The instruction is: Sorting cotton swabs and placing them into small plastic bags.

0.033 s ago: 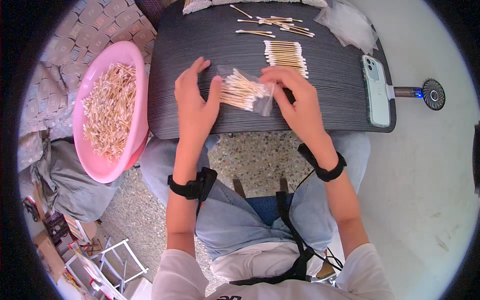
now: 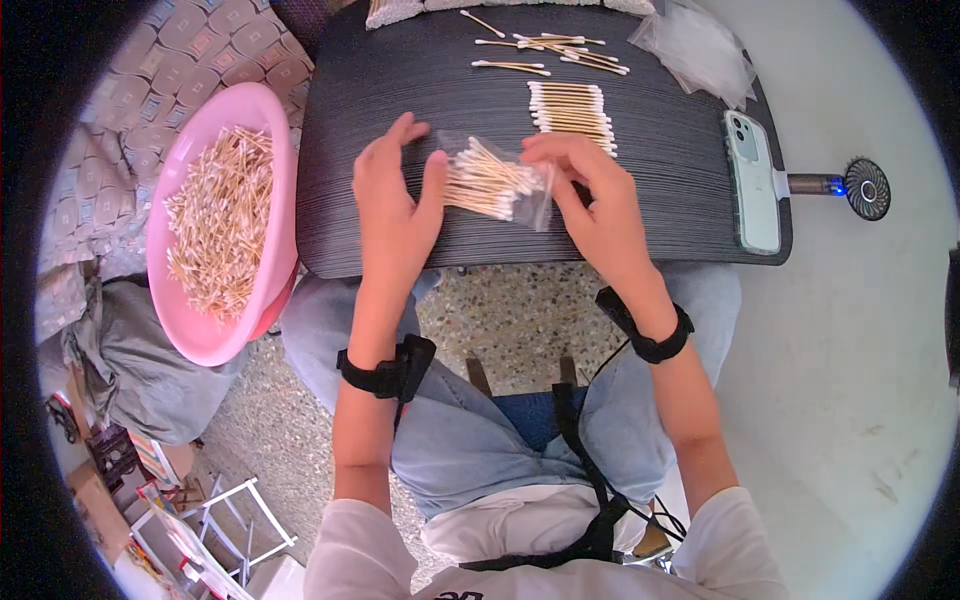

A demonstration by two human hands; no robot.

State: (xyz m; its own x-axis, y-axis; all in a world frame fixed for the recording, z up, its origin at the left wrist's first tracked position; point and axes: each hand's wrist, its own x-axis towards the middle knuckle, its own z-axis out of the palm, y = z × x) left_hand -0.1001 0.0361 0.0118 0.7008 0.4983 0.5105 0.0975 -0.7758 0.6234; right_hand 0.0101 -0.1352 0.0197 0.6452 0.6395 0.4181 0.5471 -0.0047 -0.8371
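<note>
A small clear plastic bag (image 2: 541, 214) full of cotton swabs (image 2: 487, 183) lies at the near middle of the dark table. My right hand (image 2: 598, 195) pinches its right end between thumb and fingers. At the bag's left end, my left hand (image 2: 396, 195) is open, its fingers spread and its thumb against the swab tips. Just beyond my right hand, a neat row of cotton swabs (image 2: 570, 110) lies side by side, its near end partly hidden by my fingers. Farther back, several loose swabs (image 2: 560, 42) are scattered.
A pink basin (image 2: 283, 215) heaped with swabs stands left of the table (image 2: 345, 240). On the right are a pale green phone (image 2: 757, 195), a small black fan (image 2: 867, 188) and a pile of clear bags (image 2: 695, 50). Filled packs (image 2: 395, 10) line the far edge.
Both hands and the bag of swabs have shifted very slightly to the right. The row, the loose swabs and the basin have stayed put.
</note>
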